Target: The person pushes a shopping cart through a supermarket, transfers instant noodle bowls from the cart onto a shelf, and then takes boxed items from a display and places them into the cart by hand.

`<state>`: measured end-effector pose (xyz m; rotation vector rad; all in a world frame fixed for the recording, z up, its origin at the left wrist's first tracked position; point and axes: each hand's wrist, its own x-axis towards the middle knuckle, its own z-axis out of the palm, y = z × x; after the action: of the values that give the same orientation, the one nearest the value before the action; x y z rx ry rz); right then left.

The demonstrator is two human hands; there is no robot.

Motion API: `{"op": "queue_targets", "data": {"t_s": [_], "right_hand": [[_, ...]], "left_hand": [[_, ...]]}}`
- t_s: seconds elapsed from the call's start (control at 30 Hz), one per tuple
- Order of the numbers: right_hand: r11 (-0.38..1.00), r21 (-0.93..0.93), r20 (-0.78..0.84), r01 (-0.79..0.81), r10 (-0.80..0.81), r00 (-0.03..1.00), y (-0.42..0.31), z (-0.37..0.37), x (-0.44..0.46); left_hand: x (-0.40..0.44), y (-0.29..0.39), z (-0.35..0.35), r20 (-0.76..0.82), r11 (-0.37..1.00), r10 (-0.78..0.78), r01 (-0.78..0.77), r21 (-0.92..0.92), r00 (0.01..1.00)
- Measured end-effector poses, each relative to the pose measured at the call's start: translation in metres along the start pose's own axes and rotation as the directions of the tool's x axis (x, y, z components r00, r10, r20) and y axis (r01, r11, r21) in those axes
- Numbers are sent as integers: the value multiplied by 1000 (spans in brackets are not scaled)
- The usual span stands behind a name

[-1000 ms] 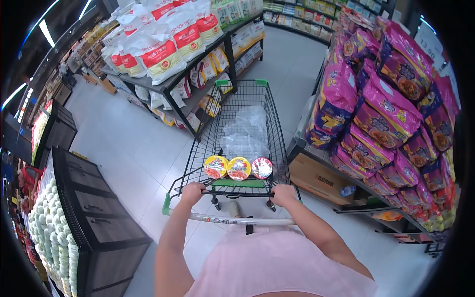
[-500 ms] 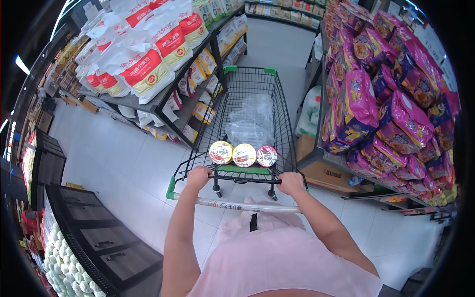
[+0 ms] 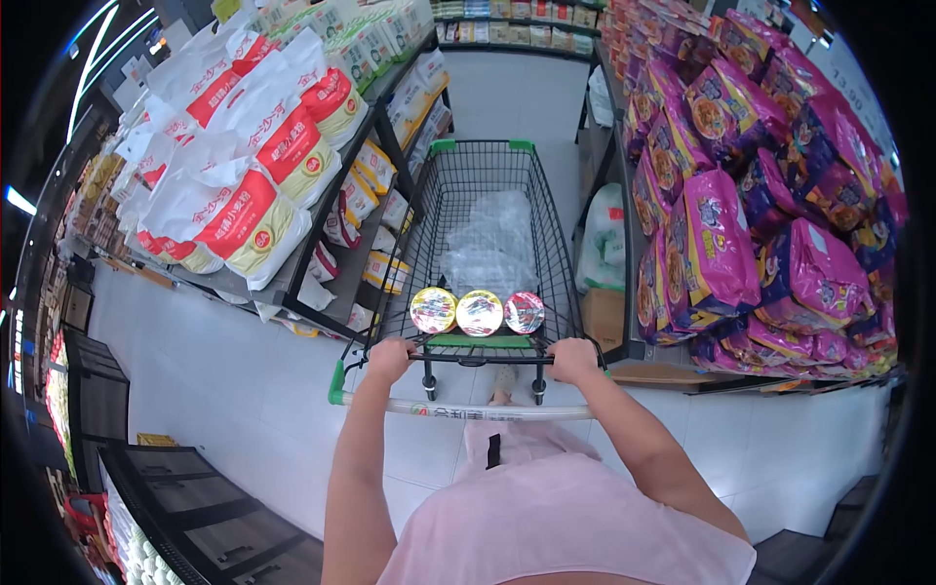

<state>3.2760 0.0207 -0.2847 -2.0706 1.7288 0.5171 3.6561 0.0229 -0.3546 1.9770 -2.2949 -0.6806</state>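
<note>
A black wire shopping cart point(image 3: 481, 363) with green corners stands in front of me. My left hand point(image 3: 391, 360) is closed round the left side of its frame near the handle, and my right hand point(image 3: 573, 360) grips the frame on the right. In the cart, close to me, sit two yellow-rimmed cup noodles point(image 3: 434, 310) and a pink-rimmed cup point(image 3: 525, 313), side by side. Beyond them lies clear crumpled plastic point(image 3: 490, 244). The white handle bar point(image 3: 487, 409) runs nearer to my body, below both hands.
Flour bags point(image 3: 244, 219) are piled on a dark shelf at the left. Purple noodle packs point(image 3: 717, 244) are stacked on the right, close to the cart's side. A dark cabinet point(image 3: 195, 507) stands at the lower left. Stocked shelves point(image 3: 517, 36) cross the aisle's far end.
The cart has advanced and turned to line up with the aisle between the shelves. The flour bags and purple packs are nearer. Both hands keep their hold on the frame.
</note>
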Motion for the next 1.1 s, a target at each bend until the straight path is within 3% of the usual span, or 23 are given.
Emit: {"op": "queue_targets", "data": {"t_s": [0.47,0.87,0.97,1.03,1.1], "right_hand": [[998,42,27,-48,47,999,19,-68,144],[991,122,-102,-46,59,993,57,-103,249],[989,88,26,-115,113,993,66,-112,282],[988,80,42,-130,127,991,71,-122,299],[990,81,14,-119,118,993,77,-134,316]], "left_hand": [[181,-33,-40,1,995,65,-64,70,998],[311,-46,-60,-11,992,113,-112,59,994],[341,-44,-71,10,990,118,-118,74,993],[365,-40,-79,32,993,83,-85,78,996],[390,-40,-86,41,984,149,-153,95,988]]}}
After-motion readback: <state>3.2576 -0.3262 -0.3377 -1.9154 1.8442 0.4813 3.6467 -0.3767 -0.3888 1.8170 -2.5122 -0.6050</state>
